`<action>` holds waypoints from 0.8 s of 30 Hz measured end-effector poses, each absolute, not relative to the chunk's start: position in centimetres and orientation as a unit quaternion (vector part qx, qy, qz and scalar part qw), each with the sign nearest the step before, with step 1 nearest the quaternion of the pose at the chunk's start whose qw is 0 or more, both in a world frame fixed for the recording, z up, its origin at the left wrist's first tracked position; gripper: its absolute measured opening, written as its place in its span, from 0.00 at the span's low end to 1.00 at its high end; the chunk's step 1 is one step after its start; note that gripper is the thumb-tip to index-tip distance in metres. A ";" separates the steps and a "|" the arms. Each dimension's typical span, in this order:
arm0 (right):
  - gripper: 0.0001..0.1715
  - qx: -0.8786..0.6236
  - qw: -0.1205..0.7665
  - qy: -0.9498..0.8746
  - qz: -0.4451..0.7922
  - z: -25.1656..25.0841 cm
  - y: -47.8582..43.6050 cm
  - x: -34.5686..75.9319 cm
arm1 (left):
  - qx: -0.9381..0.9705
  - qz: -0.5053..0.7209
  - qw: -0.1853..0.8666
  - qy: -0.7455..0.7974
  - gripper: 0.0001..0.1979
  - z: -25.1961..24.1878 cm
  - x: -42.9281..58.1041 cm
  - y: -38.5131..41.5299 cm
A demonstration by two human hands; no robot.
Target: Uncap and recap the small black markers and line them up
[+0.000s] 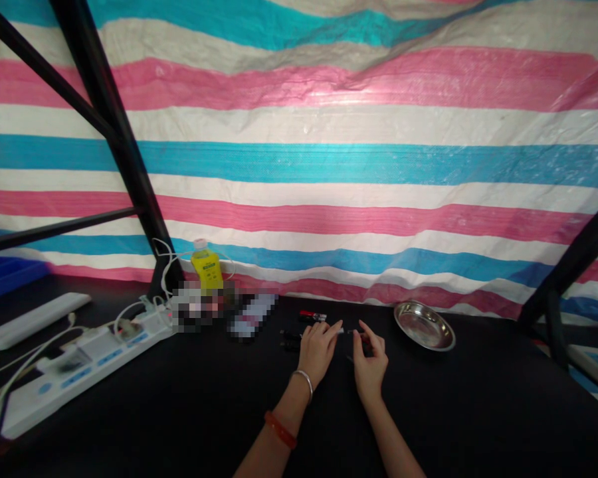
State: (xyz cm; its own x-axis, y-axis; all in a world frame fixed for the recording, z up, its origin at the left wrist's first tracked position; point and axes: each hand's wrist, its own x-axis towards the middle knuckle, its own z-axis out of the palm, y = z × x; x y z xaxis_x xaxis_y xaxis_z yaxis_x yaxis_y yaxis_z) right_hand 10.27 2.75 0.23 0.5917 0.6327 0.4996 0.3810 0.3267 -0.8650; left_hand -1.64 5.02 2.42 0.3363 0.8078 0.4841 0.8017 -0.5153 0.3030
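Note:
Above the black tabletop (219, 411), my left hand (317, 348), with a silver bangle and a red bracelet, pinches a small white piece (341, 330) at its fingertips. Facing it, my right hand (371, 362) has thumb and fingers drawn together around something thin and tiny that I cannot make out. A narrow gap separates the two hands' fingertips. Just beyond my left hand lies a small red and silver object (312, 316), perhaps a lighter. Dark slender items (290, 336) lie to the left of that hand, partly covered by it.
A round metal dish (424, 325) sits right of my hands. On the left are a white power strip (94, 362) with plugs and cables, a yellow bottle (207, 267), a long white bar (34, 321) and a blue tray (10, 275). Black frame posts (124, 156) stand before a striped tarp (329, 159).

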 end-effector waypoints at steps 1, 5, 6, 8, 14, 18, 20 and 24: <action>0.23 -0.574 0.682 -0.444 0.094 0.2 2.8 10.3 | 0.818 0.298 0.007 0.491 0.18 2.4 -1.6 5.0; 0.24 -0.575 0.675 -0.454 0.095 0.0 2.9 10.3 | 0.819 0.301 0.014 0.488 0.18 2.4 -1.6 5.0; 0.23 -0.573 0.675 -0.455 0.097 0.0 2.9 10.3 | 0.820 0.301 0.015 0.487 0.18 2.4 -1.6 5.0; 0.23 -0.571 0.675 -0.456 0.101 0.1 2.9 10.4 | 0.823 0.302 0.017 0.481 0.18 2.4 -1.6 5.1; 0.22 -0.569 0.677 -0.453 0.111 -0.2 3.0 10.4 | 0.830 0.305 0.021 0.466 0.18 2.3 -1.7 5.1; 0.23 -0.563 0.685 -0.446 0.121 -0.4 3.1 10.1 | 0.834 0.296 0.022 0.465 0.17 2.4 -1.7 5.0; 0.22 -0.557 0.690 -0.445 0.122 -0.4 2.9 9.9 | 0.836 0.292 0.025 0.463 0.18 2.4 -1.7 4.9; 0.15 -0.538 0.680 -0.491 0.087 0.1 2.6 9.9 | 0.835 0.291 0.030 0.466 0.19 2.4 -1.7 5.0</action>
State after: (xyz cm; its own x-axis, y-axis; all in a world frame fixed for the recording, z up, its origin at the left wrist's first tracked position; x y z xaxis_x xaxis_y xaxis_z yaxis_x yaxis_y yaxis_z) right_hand 9.88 2.64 0.06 0.5035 0.6463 0.5734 0.4092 0.4061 -0.8171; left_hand -1.72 4.96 2.39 0.3967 0.7959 0.4574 0.7611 -0.5638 0.3208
